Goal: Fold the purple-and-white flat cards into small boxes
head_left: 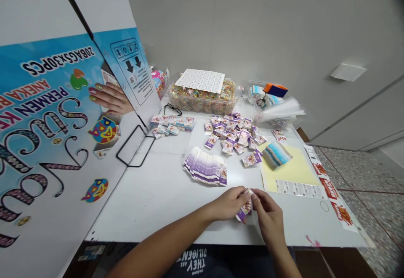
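Near the table's front edge, a small purple-and-white printed carton (244, 210) is held between my two hands. My left hand (232, 203) is closed around its left side, and the fingers of my right hand (267, 206) pinch its upper end. Parts of the carton are hidden behind my fingers. Just beyond my hands lies a fanned stack of flat purple-and-white cartons (205, 166). Past that is a heap of folded small cartons (232, 133) of the same print.
A large printed cardboard box (63, 122) stands at the left. At the back is a clear tub (202, 103) of small colourful pieces with a sticker sheet (200, 80) on top. To the right are a blue pouch (277, 155), yellow paper (299, 166) and a label strip (299, 189).
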Motion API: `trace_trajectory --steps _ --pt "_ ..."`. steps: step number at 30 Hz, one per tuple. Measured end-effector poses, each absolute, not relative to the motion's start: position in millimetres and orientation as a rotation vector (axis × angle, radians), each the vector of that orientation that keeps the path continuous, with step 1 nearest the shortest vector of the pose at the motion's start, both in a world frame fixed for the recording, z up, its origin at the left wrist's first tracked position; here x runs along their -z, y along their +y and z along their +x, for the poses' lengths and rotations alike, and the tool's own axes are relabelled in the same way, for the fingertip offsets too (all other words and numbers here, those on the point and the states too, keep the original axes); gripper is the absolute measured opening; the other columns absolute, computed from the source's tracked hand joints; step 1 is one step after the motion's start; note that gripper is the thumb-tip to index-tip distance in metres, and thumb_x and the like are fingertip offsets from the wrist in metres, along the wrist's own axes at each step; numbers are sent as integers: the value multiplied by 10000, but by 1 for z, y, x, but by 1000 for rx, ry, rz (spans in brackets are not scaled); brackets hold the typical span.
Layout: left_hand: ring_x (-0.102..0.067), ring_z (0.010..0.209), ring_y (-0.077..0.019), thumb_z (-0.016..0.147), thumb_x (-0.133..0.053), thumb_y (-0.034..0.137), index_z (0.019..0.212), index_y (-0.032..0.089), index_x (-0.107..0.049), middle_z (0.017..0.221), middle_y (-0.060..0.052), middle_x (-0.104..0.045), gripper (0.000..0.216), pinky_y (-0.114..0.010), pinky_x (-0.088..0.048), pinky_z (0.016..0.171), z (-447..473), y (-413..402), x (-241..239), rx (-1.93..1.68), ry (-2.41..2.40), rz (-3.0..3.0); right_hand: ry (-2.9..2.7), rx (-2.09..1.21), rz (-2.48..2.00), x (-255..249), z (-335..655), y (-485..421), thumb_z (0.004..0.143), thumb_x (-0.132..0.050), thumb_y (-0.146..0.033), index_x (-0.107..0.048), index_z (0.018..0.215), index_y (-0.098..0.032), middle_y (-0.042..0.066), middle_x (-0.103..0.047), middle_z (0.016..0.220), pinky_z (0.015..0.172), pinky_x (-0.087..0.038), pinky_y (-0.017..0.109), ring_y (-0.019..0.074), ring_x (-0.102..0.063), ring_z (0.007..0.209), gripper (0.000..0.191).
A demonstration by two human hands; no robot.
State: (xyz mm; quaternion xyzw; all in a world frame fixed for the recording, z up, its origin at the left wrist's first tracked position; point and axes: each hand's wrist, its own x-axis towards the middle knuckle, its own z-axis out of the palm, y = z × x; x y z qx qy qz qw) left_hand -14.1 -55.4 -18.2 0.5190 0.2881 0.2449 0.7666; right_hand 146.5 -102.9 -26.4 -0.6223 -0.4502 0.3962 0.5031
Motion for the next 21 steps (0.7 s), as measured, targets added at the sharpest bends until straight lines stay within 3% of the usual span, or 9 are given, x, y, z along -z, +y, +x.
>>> trace_trajectory --steps 4,7,9,14,18,21 --pt "-599 589 -123 939 -440 652 899 190 -495 793 4 -586 467 -263 -481 584 -15 -58 13 -564 677 1263 -766 -1011 -1380 35 139 -102 712 -829 -459 -725 833 -189 34 -734 786 631 -529 293 188 -652 699 313" --pt "-600 645 -127 969 -434 595 895 186 -522 778 3 -599 424 -249 -466 629 -18 -58 9 -587 723 1427 -593 -989 -1266 36 133 -101 648 -874 -433 -682 731 -192 35 -733 858 656 -532 278 182 -661 763 320" --pt "-596 680 -131 985 -428 556 904 186 -536 776 -1 -619 394 -241 -458 654 -20 -57 8 -598 735 1505 -542 -1018 -1240 35 130 -101 621 -891 -415 -683 734 -188 45 -736 904 645 -535 275 182 -666 769 328" --pt "-592 700 -138 988 -444 522 897 180 -555 780 -9 -623 371 -247 -455 675 -21 -57 10 -588 719 1563 -547 -1049 -1218 38 133 -103 664 -870 -402 -697 781 -191 21 -707 799 602 -526 272 162 -646 689 297" --pt "-600 640 -135 971 -447 569 960 172 -559 808 -15 -603 412 -253 -477 605 -18 -58 13 -584 634 1358 -692 -957 -1252 50 136 -112 730 -832 -394 -707 786 -185 87 -732 1044 586 -538 317 197 -672 739 250" --pt "-594 624 -133 969 -445 577 964 167 -562 814 -19 -601 426 -256 -480 591 -18 -58 13 -602 616 1313 -728 -897 -1313 53 136 -115 734 -831 -392 -728 793 -177 121 -737 1113 592 -552 347 218 -683 753 246"
